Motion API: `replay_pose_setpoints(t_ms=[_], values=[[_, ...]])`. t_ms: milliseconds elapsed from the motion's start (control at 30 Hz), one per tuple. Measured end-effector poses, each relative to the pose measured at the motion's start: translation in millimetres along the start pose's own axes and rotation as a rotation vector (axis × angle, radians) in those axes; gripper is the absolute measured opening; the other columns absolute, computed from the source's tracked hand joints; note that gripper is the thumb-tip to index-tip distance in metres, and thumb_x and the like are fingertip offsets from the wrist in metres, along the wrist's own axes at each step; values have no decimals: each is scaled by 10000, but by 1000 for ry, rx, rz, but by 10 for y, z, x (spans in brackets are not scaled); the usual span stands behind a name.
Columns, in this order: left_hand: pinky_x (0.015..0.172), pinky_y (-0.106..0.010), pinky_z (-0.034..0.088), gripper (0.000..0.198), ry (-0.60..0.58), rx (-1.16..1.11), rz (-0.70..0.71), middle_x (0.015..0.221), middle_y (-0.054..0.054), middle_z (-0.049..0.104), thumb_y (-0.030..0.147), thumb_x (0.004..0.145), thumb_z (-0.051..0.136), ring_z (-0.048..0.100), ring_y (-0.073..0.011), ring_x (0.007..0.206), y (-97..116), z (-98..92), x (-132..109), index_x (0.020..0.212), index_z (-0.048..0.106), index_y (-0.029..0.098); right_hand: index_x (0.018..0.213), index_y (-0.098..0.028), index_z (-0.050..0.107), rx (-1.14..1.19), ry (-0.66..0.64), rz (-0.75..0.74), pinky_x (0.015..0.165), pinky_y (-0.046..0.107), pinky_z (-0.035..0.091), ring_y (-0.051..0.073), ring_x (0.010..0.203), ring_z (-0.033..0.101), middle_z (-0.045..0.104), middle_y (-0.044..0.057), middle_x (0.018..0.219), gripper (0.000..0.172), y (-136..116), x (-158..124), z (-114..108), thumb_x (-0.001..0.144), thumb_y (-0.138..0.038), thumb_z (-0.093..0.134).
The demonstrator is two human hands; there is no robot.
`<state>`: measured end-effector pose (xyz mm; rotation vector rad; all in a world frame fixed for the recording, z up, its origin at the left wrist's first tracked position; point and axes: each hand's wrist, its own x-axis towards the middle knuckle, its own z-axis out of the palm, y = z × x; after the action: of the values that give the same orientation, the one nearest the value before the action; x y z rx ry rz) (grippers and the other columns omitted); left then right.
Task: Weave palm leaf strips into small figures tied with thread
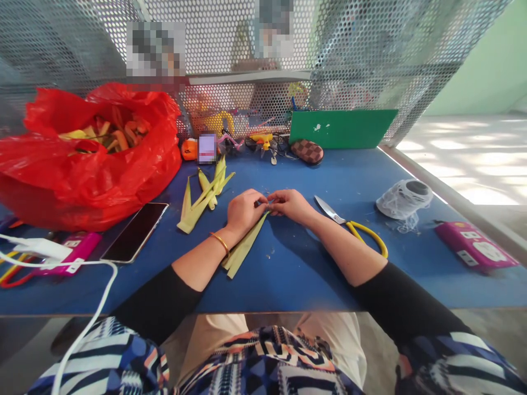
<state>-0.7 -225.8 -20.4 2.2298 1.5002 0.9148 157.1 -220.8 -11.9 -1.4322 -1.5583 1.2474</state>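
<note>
The left hand's (248, 211) and right hand's (290, 206) grips pinched 1 end of a pale-green husk (247, 247) over the blue surface (296, 274); perforated metal screen (218, 33) behind, sun-patched floor (473, 159) rightward.

On table (288, 285) | left: bag (82, 186), phone (135, 233) | middle: leaf strip (244, 253) | right: scissors (336, 218), spool (395, 201)

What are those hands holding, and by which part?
The left hand and right hand pinch a leaf strip at its narrow far end; its wider near end is not held.
</note>
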Motion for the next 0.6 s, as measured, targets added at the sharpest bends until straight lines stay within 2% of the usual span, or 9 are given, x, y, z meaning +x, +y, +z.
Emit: replay_pose_setpoints(t_ms=[200, 400, 600], values=[[721, -247, 430, 63, 13, -65, 28, 876, -27, 701, 211, 805, 662, 599, -143, 752, -4, -1, 20, 758, 702, 197, 682, -148, 685, 39, -20, 31, 481, 173, 397, 52, 465, 495, 579, -62, 527, 132, -15, -19, -6, 722, -36, 628], [687, -236, 419, 86, 30, -97, 21, 845, -29, 692, 222, 804, 679, 576, -133, 720, -31, -6, 31, 724, 679, 192, 657, -156, 640, 24, 37, 75, 470, 166, 367, 64, 476, 513, 553, -52, 494, 131, -21, -13, 0, 777, -102, 648], [684, -238, 415, 99, 39, -134, 0, 827, -29, 701, 233, 787, 701, 576, -127, 704, -57, 2, 38, 697, 690, 194, 670, -162, 615, 0, 43, 102, 492, 176, 358, 83, 521, 539, 562, -38, 518, 174, -50, -14, 3, 826, -90, 583]])
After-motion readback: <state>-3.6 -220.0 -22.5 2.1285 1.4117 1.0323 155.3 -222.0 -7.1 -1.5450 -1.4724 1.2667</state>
